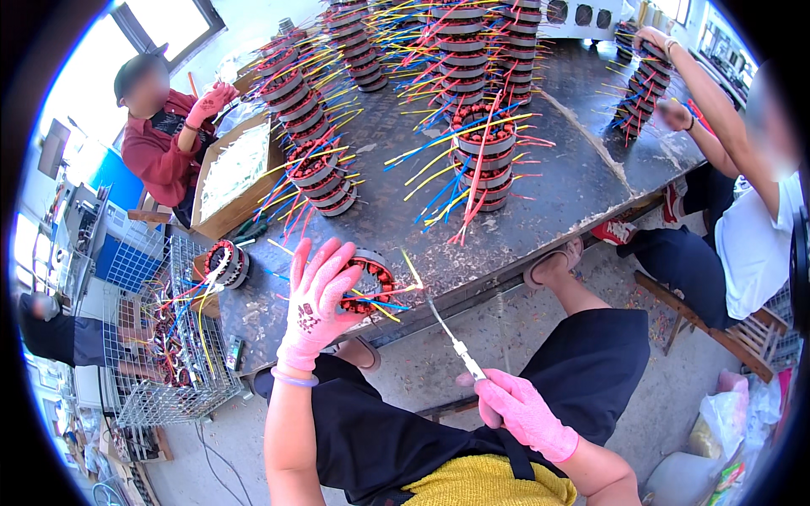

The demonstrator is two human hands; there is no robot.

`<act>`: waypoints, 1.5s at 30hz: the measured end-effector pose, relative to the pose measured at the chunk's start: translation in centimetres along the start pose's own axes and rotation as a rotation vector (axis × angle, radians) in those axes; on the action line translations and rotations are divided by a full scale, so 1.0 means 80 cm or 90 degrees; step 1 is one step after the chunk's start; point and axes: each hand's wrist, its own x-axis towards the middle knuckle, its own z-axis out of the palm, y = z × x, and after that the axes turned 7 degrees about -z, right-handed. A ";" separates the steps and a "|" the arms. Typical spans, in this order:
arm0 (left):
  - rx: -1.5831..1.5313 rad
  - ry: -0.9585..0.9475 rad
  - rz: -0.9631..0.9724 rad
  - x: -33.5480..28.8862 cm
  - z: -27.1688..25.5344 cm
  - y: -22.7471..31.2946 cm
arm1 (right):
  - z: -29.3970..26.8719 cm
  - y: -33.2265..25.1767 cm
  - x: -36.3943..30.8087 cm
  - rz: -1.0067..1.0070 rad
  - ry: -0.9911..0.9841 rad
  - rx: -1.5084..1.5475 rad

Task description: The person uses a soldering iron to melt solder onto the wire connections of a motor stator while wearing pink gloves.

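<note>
Holding a tool (pixel 469 359) near the ring (pixel 386 278)

Our right hand (pixel 525 413) wraps the tool's handle, likely light and stiff, its long axis slanting forward-left toward the table's (pixel 548 218) near edge. There the ring's bore faces us; our left hand (pixel 314 302) spreads beside it, gripping or not we cannot tell. The ring looks heavy, rigid, best held by its rim, off the flexible wires (pixel 380 310).

The scene is bright, with daylight from a window (pixel 164 18) at upper left, burnt out to white. The table (pixel 384 211) carries a dull sheen. The left hand (pixel 319 295) and right hand (pixel 523 413) look fairly crisp; the co-workers' heads (pixel 145 84) are blurred. Straight edges bend toward the black, violet-blue-fringed border.
</note>
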 end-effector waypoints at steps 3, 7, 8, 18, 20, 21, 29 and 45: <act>0.000 0.001 -0.002 0.000 0.000 0.000 | 0.001 -0.001 0.000 0.001 -0.001 0.013; -0.005 0.006 -0.001 0.000 0.001 0.001 | 0.002 -0.002 -0.002 0.003 0.001 0.045; -0.010 0.006 -0.003 -0.001 0.001 0.001 | 0.002 -0.002 -0.003 0.002 0.003 0.048; -0.128 0.053 -0.083 0.007 -0.024 0.017 | -0.015 0.009 -0.014 -0.051 0.036 0.091; -0.171 0.047 -0.087 0.018 -0.064 0.036 | -0.023 0.000 -0.021 -0.061 0.041 0.060; -0.204 0.033 -0.054 0.035 -0.072 0.046 | -0.032 0.003 -0.024 -0.103 0.085 0.033; -0.260 -0.026 -0.001 0.077 -0.173 0.103 | -0.038 -0.010 -0.042 -0.218 0.134 0.024; -0.226 -0.084 -0.418 0.176 -0.039 -0.175 | -0.063 -0.020 -0.037 -0.221 0.201 -0.025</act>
